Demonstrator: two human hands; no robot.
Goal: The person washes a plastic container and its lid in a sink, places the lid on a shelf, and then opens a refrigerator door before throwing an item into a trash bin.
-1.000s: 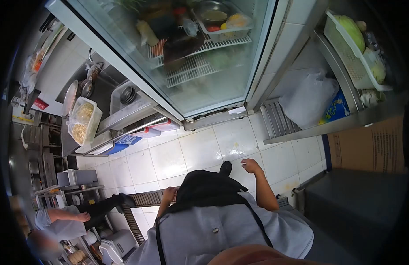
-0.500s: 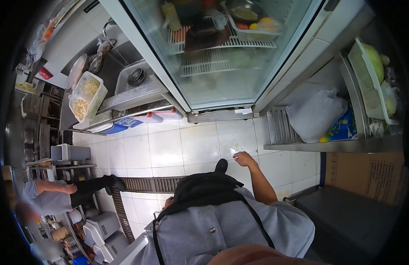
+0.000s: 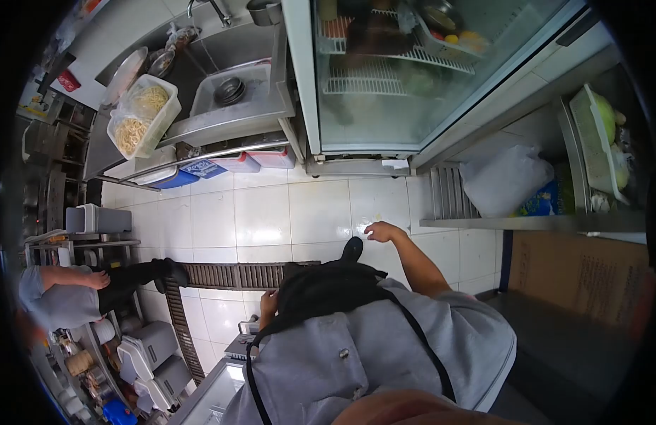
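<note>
My right hand [image 3: 384,231] hangs in the air over the white floor tiles, fingers loosely bent and apart, with nothing seen in it. Close by is my black shoe [image 3: 352,248]. My left hand [image 3: 269,304] is low at my side, beside my black apron [image 3: 321,294]; its fingers are mostly hidden. Ahead stands a glass-door fridge [image 3: 370,117] with wire shelves, a tray of vegetables and a bowl inside. Neither hand touches it.
At left a sink [image 3: 271,78] has a running tap and stacked bowls; a noodle container [image 3: 145,117] sits beside it. A co-worker [image 3: 69,297] stands at far left near a floor drain [image 3: 229,276]. At right a steel shelf [image 3: 526,224] holds a plastic bag [image 3: 506,180].
My view has shifted, so the sink and fridge lie further right and more of the sink shows. My left hand shows more beside the apron. My right hand stays free.
</note>
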